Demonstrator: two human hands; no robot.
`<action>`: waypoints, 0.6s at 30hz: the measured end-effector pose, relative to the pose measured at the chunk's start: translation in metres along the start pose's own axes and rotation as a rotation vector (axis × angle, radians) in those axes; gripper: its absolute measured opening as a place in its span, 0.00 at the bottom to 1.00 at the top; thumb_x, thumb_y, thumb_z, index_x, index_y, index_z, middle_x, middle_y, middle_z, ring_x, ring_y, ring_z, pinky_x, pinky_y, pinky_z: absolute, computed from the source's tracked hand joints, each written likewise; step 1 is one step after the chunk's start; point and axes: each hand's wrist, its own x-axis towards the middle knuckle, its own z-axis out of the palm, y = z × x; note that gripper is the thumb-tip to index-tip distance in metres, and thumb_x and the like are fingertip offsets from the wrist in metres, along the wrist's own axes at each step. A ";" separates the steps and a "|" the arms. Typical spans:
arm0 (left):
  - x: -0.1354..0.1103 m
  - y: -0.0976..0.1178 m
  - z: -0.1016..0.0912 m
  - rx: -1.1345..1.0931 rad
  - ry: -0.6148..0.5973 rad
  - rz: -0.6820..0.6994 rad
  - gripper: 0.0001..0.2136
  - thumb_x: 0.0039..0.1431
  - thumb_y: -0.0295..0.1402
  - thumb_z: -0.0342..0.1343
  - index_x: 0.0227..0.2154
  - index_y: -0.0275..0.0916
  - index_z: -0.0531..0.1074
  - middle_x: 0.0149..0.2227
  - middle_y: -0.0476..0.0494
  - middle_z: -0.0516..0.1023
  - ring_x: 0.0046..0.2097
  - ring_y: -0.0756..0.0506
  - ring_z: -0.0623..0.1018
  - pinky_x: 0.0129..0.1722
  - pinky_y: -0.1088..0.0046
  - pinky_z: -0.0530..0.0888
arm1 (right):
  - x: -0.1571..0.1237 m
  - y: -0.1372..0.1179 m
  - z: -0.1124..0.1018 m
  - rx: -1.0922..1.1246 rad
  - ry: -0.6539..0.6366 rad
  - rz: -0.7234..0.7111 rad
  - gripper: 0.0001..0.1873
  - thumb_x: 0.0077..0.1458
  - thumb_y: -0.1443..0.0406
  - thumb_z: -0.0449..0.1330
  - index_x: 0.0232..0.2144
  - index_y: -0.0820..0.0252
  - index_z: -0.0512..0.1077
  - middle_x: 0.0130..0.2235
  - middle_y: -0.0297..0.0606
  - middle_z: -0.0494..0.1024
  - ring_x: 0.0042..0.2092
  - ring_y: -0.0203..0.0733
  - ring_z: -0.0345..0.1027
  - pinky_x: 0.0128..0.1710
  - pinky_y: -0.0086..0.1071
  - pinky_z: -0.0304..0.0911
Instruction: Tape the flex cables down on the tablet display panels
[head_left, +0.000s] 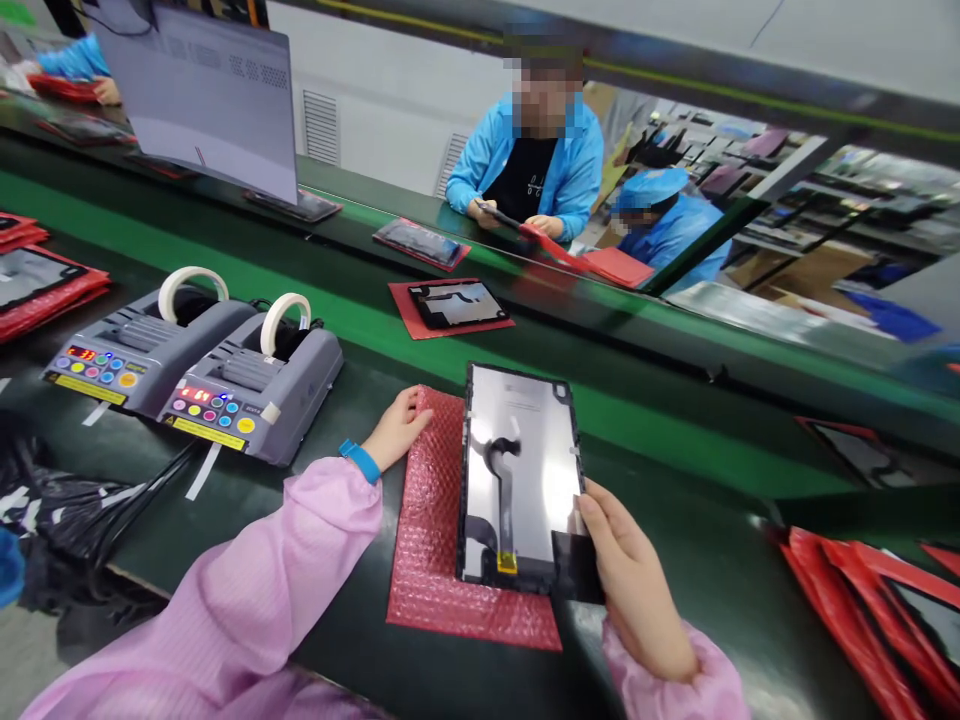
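Note:
My right hand [630,560] is closed on the right edge of a tablet screen panel [536,480], its silvery back facing up, with a dark ribbon cable and a yellow tab near its lower end. The panel is over the right part of a red bubble-wrap bag [431,530] on the dark green bench. Whether panel and bag touch, I cannot tell. At the bag's upper left corner, my left hand [397,430] pinches its edge between thumb and fingers. A blue band circles the left wrist.
Two grey tape dispensers [255,385] stand to the left, cables beside them. Beyond the bench edge, another panel [461,303] lies on a red bag. Red bags with panels [885,610] are stacked at right, more [45,285] at far left. A co-worker [525,170] sits opposite.

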 end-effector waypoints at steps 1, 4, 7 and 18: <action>0.002 -0.002 -0.001 0.022 0.026 0.027 0.23 0.51 0.29 0.65 0.50 0.36 0.69 0.54 0.36 0.73 0.54 0.41 0.75 0.62 0.57 0.65 | -0.001 0.002 0.002 -0.005 -0.019 -0.005 0.28 0.56 0.45 0.57 0.52 0.55 0.71 0.51 0.41 0.78 0.53 0.49 0.70 0.53 0.38 0.65; 0.004 -0.009 -0.002 0.079 0.058 0.090 0.23 0.52 0.26 0.62 0.52 0.37 0.67 0.58 0.34 0.69 0.55 0.41 0.74 0.62 0.56 0.64 | -0.005 0.018 0.017 -0.010 -0.140 -0.002 0.29 0.56 0.44 0.56 0.50 0.56 0.72 0.48 0.42 0.79 0.50 0.50 0.72 0.49 0.38 0.68; 0.001 -0.013 -0.001 0.121 0.064 0.144 0.23 0.55 0.24 0.59 0.55 0.38 0.65 0.60 0.34 0.66 0.61 0.40 0.70 0.64 0.56 0.63 | -0.010 0.040 0.031 -0.009 -0.245 0.031 0.30 0.55 0.43 0.56 0.48 0.58 0.71 0.44 0.42 0.80 0.45 0.49 0.74 0.45 0.38 0.69; -0.008 -0.010 -0.006 0.228 0.069 0.235 0.22 0.55 0.25 0.57 0.54 0.42 0.67 0.66 0.38 0.58 0.69 0.41 0.56 0.68 0.56 0.53 | -0.002 0.030 0.020 -0.521 -0.189 -0.218 0.24 0.54 0.45 0.58 0.43 0.55 0.73 0.33 0.35 0.73 0.34 0.44 0.70 0.38 0.37 0.65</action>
